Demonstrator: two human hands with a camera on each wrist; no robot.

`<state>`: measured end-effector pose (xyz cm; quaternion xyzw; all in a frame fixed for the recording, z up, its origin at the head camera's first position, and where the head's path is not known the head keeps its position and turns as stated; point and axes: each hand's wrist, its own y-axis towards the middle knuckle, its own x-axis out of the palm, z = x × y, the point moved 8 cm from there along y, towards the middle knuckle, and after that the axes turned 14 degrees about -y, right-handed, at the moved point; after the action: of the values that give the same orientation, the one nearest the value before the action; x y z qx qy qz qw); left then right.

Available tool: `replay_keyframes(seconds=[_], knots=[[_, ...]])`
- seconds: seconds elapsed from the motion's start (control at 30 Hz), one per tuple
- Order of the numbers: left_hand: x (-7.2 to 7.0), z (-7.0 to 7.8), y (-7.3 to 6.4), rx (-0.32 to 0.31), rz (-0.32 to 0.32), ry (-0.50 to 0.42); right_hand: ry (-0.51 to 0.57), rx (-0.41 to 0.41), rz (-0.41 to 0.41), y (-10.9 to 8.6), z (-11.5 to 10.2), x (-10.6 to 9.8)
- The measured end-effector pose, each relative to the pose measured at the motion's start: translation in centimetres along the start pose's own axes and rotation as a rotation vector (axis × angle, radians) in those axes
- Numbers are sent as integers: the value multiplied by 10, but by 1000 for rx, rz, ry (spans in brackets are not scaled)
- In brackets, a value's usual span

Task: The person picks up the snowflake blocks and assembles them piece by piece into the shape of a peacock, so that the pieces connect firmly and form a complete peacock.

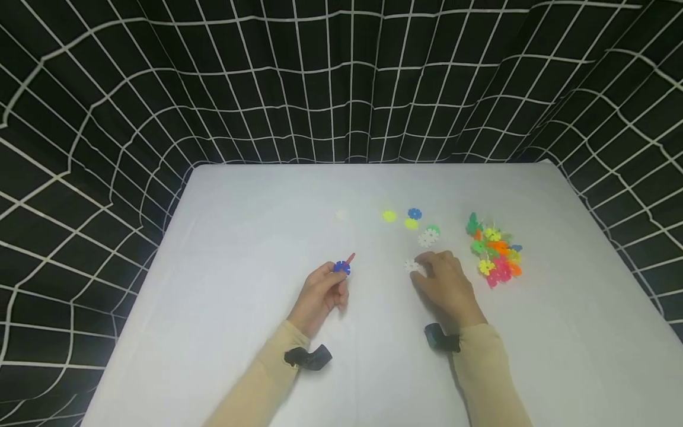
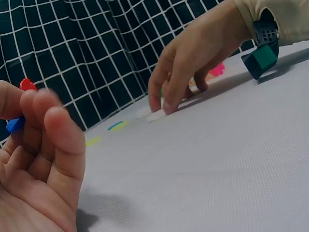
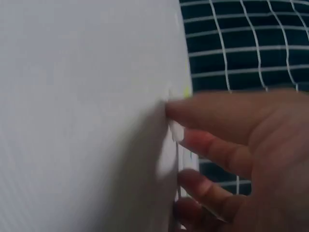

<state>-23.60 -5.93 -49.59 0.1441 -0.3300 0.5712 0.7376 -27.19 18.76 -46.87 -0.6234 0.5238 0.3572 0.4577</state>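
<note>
My left hand (image 1: 322, 293) pinches a blue snowflake disc (image 1: 342, 268) between thumb and fingers, above the table. Joined to the blue disc is a red disc (image 1: 350, 258), seen edge-on and sticking up to the right. To the right, my right hand (image 1: 445, 287) reaches down to the tabletop, its thumb and fingers around the edges of a white snowflake disc (image 1: 410, 265). The right wrist view has this white disc (image 3: 176, 130) between thumb and fingertip, partly hidden. In the left wrist view, the fingers cover most of the blue disc (image 2: 15, 124).
Just beyond the right hand lie white discs (image 1: 428, 238) and a green disc (image 1: 434, 229). Farther back are yellow discs (image 1: 389, 216), a blue disc (image 1: 414, 213) and a faint whitish disc (image 1: 341, 214). A mixed-colour pile (image 1: 496, 252) sits at the right.
</note>
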Motion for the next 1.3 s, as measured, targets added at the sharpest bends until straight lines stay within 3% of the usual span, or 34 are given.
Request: replay_keyframes(seconds=[0.17,0.37,0.57,0.97,1.2,1.3], knots=[[3,-4,-4,-11,-23,-12,45,-94,32,-7,-18,6],[4,-3,-4,-12,4,-6,287,-266,30,-18,-54,8],[5,-6,-2,-26,30,60,460,-346,73,-31,-78,3],[5,-6,-3,-29,23,106,403,-441,142,-37,-89,-2],[3,-3,-3,8,17,58,438,-399,54,-37,-92,12],[3,-2,-3,22,23,56,443,-420,68,-40,-96,15]])
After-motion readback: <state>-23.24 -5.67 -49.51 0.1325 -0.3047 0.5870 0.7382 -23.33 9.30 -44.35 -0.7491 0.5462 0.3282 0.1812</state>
